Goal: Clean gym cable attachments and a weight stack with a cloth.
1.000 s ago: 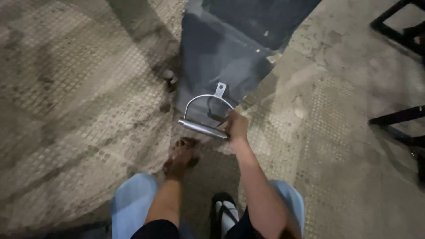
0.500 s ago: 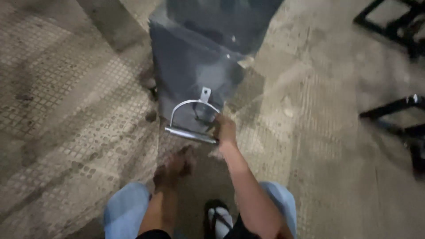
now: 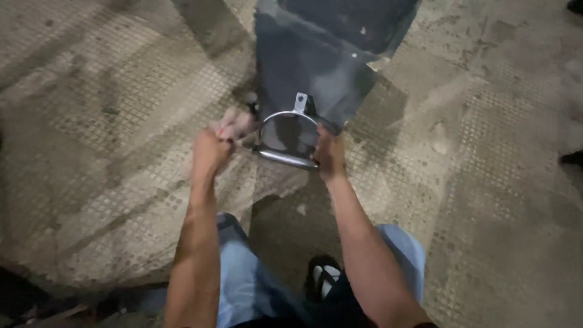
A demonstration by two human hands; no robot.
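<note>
My right hand [image 3: 330, 155] grips the right end of a metal stirrup handle [image 3: 285, 157], a silver bar with a curved bracket and a flat tab on top. It is held above a dark grey sheet [image 3: 316, 61] lying on the floor. My left hand [image 3: 212, 152] is raised beside the bar's left end, fingers closed around a small pale, blurred thing that I cannot identify. Below are my legs in light blue jeans [image 3: 243, 279] and a foot in a black sandal [image 3: 322, 276].
The floor [image 3: 109, 121] is worn concrete with a small square grid pattern and bare patches. A dark strip runs along the top left. Part of a black object shows at the right edge [image 3: 571, 159].
My left hand rose from low near my knee up to the left end of the handle. The handle stayed in my right hand. The black frames at the right slid out of view.
</note>
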